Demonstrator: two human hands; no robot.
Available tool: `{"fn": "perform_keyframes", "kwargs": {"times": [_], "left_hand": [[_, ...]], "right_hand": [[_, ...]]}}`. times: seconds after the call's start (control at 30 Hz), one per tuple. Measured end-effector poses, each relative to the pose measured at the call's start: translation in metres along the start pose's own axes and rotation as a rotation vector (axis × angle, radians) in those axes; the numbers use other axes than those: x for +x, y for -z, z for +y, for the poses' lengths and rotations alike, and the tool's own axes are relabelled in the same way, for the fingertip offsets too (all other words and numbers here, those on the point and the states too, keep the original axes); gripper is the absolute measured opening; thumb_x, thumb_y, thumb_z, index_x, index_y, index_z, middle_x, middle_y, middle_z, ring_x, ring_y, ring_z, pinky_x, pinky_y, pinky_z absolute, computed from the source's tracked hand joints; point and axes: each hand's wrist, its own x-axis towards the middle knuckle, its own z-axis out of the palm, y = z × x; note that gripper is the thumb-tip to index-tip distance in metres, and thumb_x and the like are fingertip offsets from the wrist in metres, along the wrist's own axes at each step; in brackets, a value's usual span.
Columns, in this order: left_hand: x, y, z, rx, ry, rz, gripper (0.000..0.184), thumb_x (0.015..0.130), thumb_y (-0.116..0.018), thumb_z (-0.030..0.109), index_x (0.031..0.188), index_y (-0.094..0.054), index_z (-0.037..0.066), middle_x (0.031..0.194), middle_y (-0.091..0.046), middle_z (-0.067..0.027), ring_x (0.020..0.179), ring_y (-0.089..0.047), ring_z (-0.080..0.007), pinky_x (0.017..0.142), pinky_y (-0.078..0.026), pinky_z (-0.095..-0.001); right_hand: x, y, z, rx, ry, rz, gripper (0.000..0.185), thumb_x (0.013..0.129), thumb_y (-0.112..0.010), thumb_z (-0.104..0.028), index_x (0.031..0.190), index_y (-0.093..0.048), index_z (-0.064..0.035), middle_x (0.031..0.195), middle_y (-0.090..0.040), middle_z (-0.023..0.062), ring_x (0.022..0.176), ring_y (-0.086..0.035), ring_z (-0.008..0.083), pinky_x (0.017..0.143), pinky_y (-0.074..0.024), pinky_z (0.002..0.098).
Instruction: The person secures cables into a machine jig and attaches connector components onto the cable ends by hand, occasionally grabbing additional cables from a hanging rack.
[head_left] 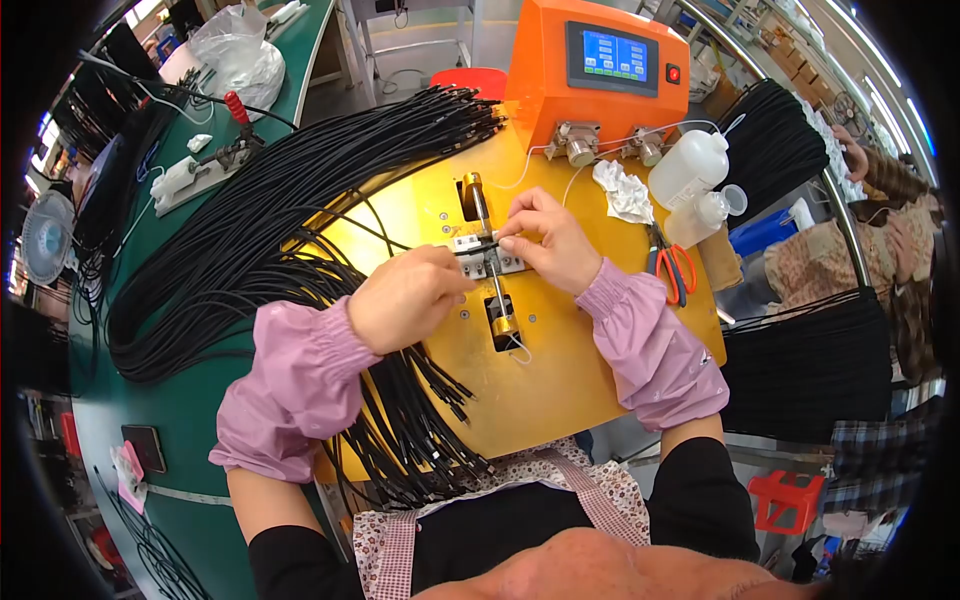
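A black cable runs to a small metal fixture on the yellow work plate. On the fixture's right side, my right hand pinches the cable's end between thumb and fingers. Just left of the fixture is my left hand, its fingers curled; what they hold, if anything, is hidden. Brass-coloured nozzles on thin rods point at the fixture from front and back. A large bundle of black cables lies to the left, and more cable ends hang below my left hand.
An orange machine with a screen stands behind the plate. On the right are crumpled tissue, two plastic bottles and red-handled pliers. A red-handled clamp is on the green table. Another person's hand shows far right.
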Motion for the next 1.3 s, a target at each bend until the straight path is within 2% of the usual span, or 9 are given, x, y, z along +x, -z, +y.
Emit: {"fn": "perform_keyframes", "kwargs": {"times": [0.1,0.43,0.5,0.6,0.67,0.93,1.03,1.17,1.3], "left_hand": [[0.013,-0.014,0.007,0.303,0.027,0.463,0.024,0.072,-0.057,0.006,0.096,-0.057,0.009,0.08,-0.048,-0.0048,0.067,-0.049,-0.0196,0.06,-0.043,-0.0284],[0.011,-0.031,0.003,0.396,0.108,0.337,0.019,0.076,-0.053,0.01,0.095,-0.053,0.007,0.078,-0.045,-0.0057,0.064,-0.047,-0.0189,0.059,-0.043,-0.0286],[0.011,-0.032,0.003,0.405,0.108,0.336,0.019,0.076,-0.053,0.011,0.095,-0.053,0.007,0.077,-0.045,-0.0057,0.064,-0.047,-0.0188,0.059,-0.043,-0.0287],[0.012,-0.033,0.003,0.428,0.093,0.332,0.021,0.078,-0.051,0.012,0.097,-0.051,0.006,0.077,-0.044,-0.0059,0.064,-0.046,-0.0186,0.059,-0.042,-0.029],[0.012,-0.034,0.004,0.439,0.088,0.331,0.021,0.078,-0.052,0.012,0.098,-0.051,0.006,0.077,-0.044,-0.006,0.063,-0.046,-0.0185,0.059,-0.043,-0.029],[0.012,-0.034,0.004,0.471,0.088,0.322,0.023,0.078,-0.051,0.012,0.1,-0.05,0.006,0.079,-0.043,-0.0061,0.063,-0.046,-0.0187,0.06,-0.043,-0.0291],[0.011,-0.034,0.003,0.457,0.094,0.312,0.022,0.078,-0.052,0.012,0.099,-0.05,0.007,0.079,-0.044,-0.0061,0.064,-0.046,-0.0187,0.06,-0.043,-0.0288],[0.008,-0.032,0.001,0.433,0.122,0.306,0.021,0.077,-0.052,0.013,0.097,-0.052,0.008,0.079,-0.045,-0.006,0.065,-0.046,-0.0188,0.061,-0.043,-0.0288],[0.008,-0.03,-0.002,0.403,0.136,0.286,0.019,0.077,-0.053,0.013,0.095,-0.053,0.008,0.08,-0.046,-0.0059,0.067,-0.047,-0.0193,0.062,-0.043,-0.0297]], "right_hand": [[0.0,-0.003,0.001,-0.01,-0.042,-0.05,0.005,0.073,-0.061,-0.007,0.073,-0.063,-0.0029,0.085,-0.046,0.0035,0.076,-0.048,0.0168,0.07,-0.0404,0.0243],[0.017,0.003,0.014,-0.101,0.024,-0.017,0.002,0.072,-0.061,-0.007,0.072,-0.063,-0.0064,0.077,-0.053,0.0023,0.075,-0.047,0.0135,0.067,-0.0385,0.0263],[0.041,0.004,-0.001,-0.58,0.147,0.111,0.01,0.074,-0.059,-0.017,0.067,-0.062,-0.0098,0.07,-0.057,0.0028,0.072,-0.05,0.0178,0.072,-0.0372,0.0327],[0.096,-0.003,0.014,-1.313,0.2,-0.002,0.012,0.077,-0.055,-0.021,0.072,-0.065,-0.0164,0.077,-0.061,0.001,0.076,-0.052,0.0194,0.075,-0.0342,0.0356],[0.122,-0.013,0.027,-1.476,0.145,-0.075,0.015,0.078,-0.052,-0.019,0.074,-0.066,-0.0157,0.081,-0.062,0.0033,0.08,-0.053,0.0195,0.075,-0.0346,0.0359],[0.148,-0.011,0.032,-1.506,0.073,-0.311,0.015,0.077,-0.05,-0.017,0.074,-0.065,-0.0137,0.09,-0.064,0.0076,0.075,-0.057,0.0217,0.071,-0.0391,0.0349],[0.132,0.006,0.013,-1.412,0.049,-0.235,0.012,0.077,-0.05,-0.016,0.074,-0.061,-0.0111,0.082,-0.063,0.0061,0.071,-0.058,0.0227,0.065,-0.042,0.032],[0.081,0.027,-0.024,-1.18,0.481,0.154,0.007,0.076,-0.053,-0.013,0.077,-0.054,-0.0068,0.077,-0.057,0.0055,0.075,-0.056,0.0201,0.064,-0.0423,0.0279],[0.036,0.028,-0.04,-1.072,0.46,0.155,0.007,0.075,-0.053,-0.008,0.082,-0.051,-0.0065,0.078,-0.051,0.0056,0.069,-0.049,0.0214,0.063,-0.0416,0.0306]]}}
